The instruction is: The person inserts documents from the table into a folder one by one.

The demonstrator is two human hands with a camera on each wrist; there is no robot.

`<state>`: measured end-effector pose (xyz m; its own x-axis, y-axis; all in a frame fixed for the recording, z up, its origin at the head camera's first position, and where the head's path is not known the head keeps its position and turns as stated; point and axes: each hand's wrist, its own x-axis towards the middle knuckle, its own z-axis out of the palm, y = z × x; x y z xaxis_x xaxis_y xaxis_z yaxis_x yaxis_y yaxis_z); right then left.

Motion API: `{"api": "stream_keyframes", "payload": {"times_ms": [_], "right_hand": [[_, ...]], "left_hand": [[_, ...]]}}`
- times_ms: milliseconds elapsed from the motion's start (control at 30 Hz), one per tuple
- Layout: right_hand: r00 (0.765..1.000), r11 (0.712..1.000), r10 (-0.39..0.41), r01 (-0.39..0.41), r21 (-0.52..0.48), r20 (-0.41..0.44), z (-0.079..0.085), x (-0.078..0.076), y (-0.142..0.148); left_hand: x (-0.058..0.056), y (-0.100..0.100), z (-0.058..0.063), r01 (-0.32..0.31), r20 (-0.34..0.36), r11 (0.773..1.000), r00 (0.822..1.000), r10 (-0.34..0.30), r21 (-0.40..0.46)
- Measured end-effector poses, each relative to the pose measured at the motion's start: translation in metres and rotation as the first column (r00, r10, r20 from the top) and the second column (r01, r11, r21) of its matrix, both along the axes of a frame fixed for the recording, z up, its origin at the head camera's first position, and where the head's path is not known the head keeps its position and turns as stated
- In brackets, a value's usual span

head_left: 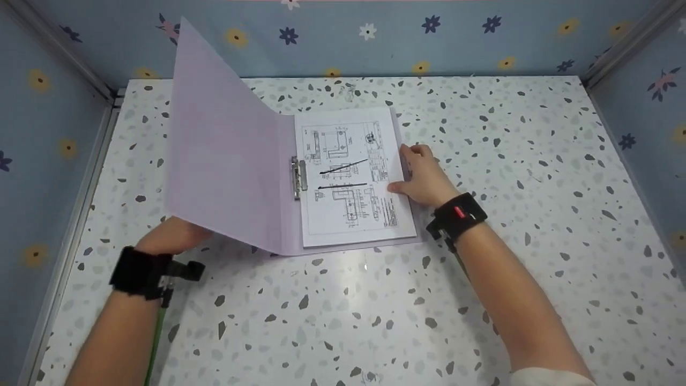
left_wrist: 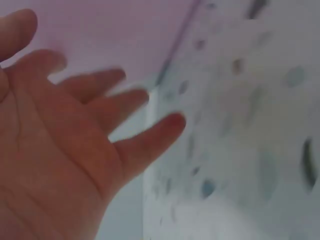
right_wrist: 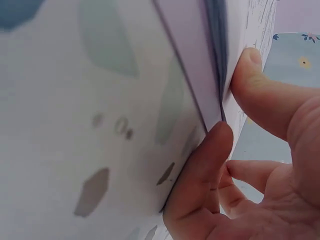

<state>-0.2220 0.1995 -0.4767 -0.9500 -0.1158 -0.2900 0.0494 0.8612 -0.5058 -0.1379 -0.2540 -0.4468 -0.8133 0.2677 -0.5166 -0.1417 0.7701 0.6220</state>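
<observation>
A light purple folder [head_left: 230, 139] lies with its front cover raised at a slant on the left. On its right side sits a stack of white paper [head_left: 316, 220], the top sheet printed with technical drawings. A metal clip [head_left: 298, 178] is fixed near the folder's spine. My left hand [head_left: 179, 236] is at the cover's lower left corner, fingers partly hidden behind it; the left wrist view shows them spread beside the purple cover [left_wrist: 115, 30]. My right hand [head_left: 427, 177] pinches the stack's right edge, thumb [right_wrist: 250, 70] on the top sheet and fingertips at the edge.
The speckled white table [head_left: 536, 214] extends around the folder. Blue flowered panels [head_left: 396, 48] border it at the back, left and right. A black band with a small camera sits on each wrist, and a green cable [head_left: 155, 343] runs along the left forearm.
</observation>
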Motion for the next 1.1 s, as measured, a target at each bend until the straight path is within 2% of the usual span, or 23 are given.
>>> {"api": "stream_keyframes", "payload": {"times_ms": [33,67,100,167,233,300,500,667,733,800,867,933,967,1000,1100], "right_hand": [[1.0,1.0,0.002,-0.002,-0.006,-0.002,0.0,0.0,0.0],[1.0,1.0,0.005,-0.005,-0.009,-0.006,0.0,0.0,-0.001],[1.0,1.0,0.004,-0.004,-0.01,-0.009,-0.001,0.0,-0.002],[1.0,1.0,0.002,-0.002,-0.015,-0.02,-0.001,0.0,-0.002],[0.999,1.0,0.003,-0.003,-0.014,-0.033,-0.002,0.001,-0.002],[0.997,1.0,0.016,-0.017,-0.018,-0.07,-0.003,0.002,0.0],[0.977,0.981,0.115,-0.14,-0.132,-0.181,-0.004,0.002,0.012],[0.946,0.955,0.255,-0.279,-0.101,-0.202,-0.007,-0.006,0.034],[0.956,0.95,0.255,-0.276,-0.145,-0.147,-0.009,-0.008,0.043],[0.978,0.93,0.207,-0.205,-0.303,-0.026,-0.008,-0.008,0.052],[0.983,0.867,0.141,-0.067,-0.494,0.116,-0.008,-0.007,0.059],[0.97,0.797,0.118,0.035,-0.603,0.213,-0.008,-0.004,0.064],[0.963,0.771,0.106,0.077,-0.633,0.246,-0.008,-0.003,0.066],[0.963,0.771,0.096,0.087,-0.631,0.251,-0.008,-0.001,0.066],[0.982,0.865,0.09,0.006,-0.502,0.165,-0.008,0.001,0.058]], "left_hand": [[-0.003,0.01,-0.006,0.027,-0.04,0.998,0.999,-0.024,0.064],[-0.007,0.02,-0.011,0.085,-0.104,0.985,0.992,-0.069,0.153],[-0.011,0.029,-0.014,0.121,-0.136,0.968,0.986,-0.092,0.221],[-0.019,0.048,-0.019,0.185,-0.188,0.94,0.973,-0.134,0.287],[-0.025,0.064,-0.022,0.204,-0.189,0.926,0.971,-0.148,0.318],[-0.028,0.076,-0.026,0.236,-0.217,0.919,0.961,-0.172,0.317],[-0.027,0.1,-0.037,0.28,-0.304,0.914,0.934,-0.188,0.294],[-0.027,0.115,-0.038,0.332,-0.353,0.916,0.904,-0.241,0.224],[-0.027,0.119,-0.037,0.362,-0.368,0.918,0.885,-0.285,0.161],[-0.027,0.122,-0.036,0.391,-0.377,0.917,0.863,-0.336,0.077],[-0.027,0.126,-0.035,0.41,-0.384,0.912,0.84,-0.383,-0.01],[-0.026,0.132,-0.034,0.417,-0.385,0.904,0.823,-0.418,-0.09],[-0.026,0.135,-0.033,0.416,-0.383,0.901,0.818,-0.428,-0.118],[-0.026,0.138,-0.032,0.414,-0.382,0.9,0.816,-0.435,-0.14],[-0.024,0.142,-0.029,0.402,-0.366,0.895,0.817,-0.446,-0.192]]}}
